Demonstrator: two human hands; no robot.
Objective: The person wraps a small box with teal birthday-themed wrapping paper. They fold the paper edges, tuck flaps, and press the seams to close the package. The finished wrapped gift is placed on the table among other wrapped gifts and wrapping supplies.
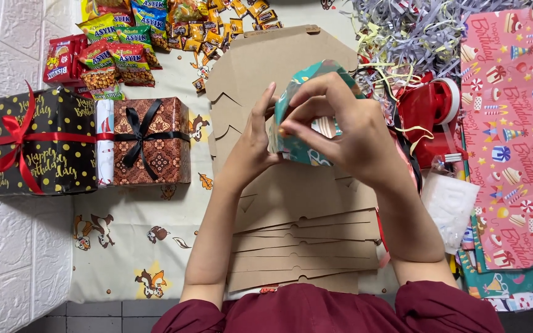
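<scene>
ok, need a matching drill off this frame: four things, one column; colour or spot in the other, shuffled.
Things:
1. black gift box
2. brown gift box
3. tape dispenser
4. small wrapped box

Descriptions:
A. red, right of the hands
B. black ribbon
C. teal paper, held in both hands
D. red ribbon, gold dots, far left

Pairs: 1-D, 2-B, 3-A, 4-C

— Teal wrapping paper (297, 105), smooth and slightly glossy?
— Yes. Matt brown cardboard sheets (297, 209) below. Satin red ribbon (20, 139), shiny plastic snack packets (118, 55), glossy red plastic tape dispenser (427, 117).
</scene>
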